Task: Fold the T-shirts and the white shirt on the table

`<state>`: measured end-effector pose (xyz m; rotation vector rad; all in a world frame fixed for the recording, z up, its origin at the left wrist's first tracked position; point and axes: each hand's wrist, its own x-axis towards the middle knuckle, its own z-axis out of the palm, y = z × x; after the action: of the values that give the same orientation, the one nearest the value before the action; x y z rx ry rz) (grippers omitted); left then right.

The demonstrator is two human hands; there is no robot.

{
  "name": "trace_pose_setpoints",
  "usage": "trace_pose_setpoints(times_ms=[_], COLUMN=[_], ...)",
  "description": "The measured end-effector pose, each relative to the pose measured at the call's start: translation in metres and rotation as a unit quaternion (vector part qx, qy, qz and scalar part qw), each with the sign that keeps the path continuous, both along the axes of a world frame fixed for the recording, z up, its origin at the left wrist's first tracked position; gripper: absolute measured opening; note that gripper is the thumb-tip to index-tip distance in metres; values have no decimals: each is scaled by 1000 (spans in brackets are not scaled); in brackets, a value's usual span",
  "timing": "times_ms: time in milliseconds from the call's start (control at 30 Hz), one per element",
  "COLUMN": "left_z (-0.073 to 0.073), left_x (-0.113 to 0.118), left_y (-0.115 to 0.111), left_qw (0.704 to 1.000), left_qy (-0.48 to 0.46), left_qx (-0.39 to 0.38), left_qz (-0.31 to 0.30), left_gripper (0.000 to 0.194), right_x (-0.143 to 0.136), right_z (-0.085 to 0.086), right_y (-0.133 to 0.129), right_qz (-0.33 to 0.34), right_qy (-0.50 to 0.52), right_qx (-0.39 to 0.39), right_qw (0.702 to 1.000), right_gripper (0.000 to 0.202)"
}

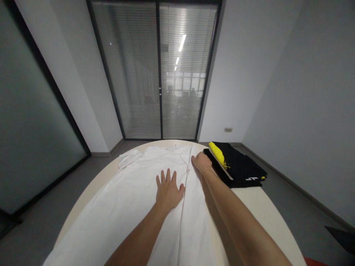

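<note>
A white T-shirt (133, 207) lies spread on the round table, with its right side folded over in a long strip running toward me. My left hand (169, 190) rests flat on the shirt beside the fold's edge, fingers spread and holding nothing. Farther up, at the strip's outer edge, my right hand (202, 161) has its fingers curled closed on the shirt's fabric; the fingertips are partly hidden. The left sleeve (130, 158) lies out at the far left of the shirt.
Folded black garments (241, 162) with yellow and white print are stacked right of my right hand, near the edge of the pale table (266, 218). Behind the table stands a glass partition (180, 92) with blinds. A dark object (341, 236) shows at the lower right.
</note>
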<state>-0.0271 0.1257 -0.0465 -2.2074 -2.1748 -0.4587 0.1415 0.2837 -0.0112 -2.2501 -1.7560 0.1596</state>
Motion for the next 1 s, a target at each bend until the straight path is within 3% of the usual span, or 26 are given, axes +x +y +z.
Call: trace_pose_setpoints(times_ms=[200,333,433,533,700,867,1000], left_z=[9,18,18,14,13,14,15], left_x=[-1,3,6,6,5,5,5], left_y=[-5,-9,-9,-7,-6,-6,-5], left_qw=[997,977,965,959,954,950,946], left_qy=[-56,-113,-148,-170,-181,-190,-212], left_qx=[36,75,73,72,72,75,80], left_qz=[-51,-164,-204,-216,-230,-238,-232], left_gripper=[56,23,9,6,6,7,10], right_x=[-17,-16,-15,-15,-21,-25,-25], right_z=[0,-1,0,0,-2,-2,8], right_y=[18,28,32,33,36,36,31], right_qz=[-14,-10,1,9,9,8,4], right_qy=[-5,-13,-19,-24,-38,-32,-21], right_qx=[-19,-35,-37,-35,-14,-1,33], right_qw=[1000,999,999,999,999,999,999], right_gripper=[66,59,47,42,59,38,39])
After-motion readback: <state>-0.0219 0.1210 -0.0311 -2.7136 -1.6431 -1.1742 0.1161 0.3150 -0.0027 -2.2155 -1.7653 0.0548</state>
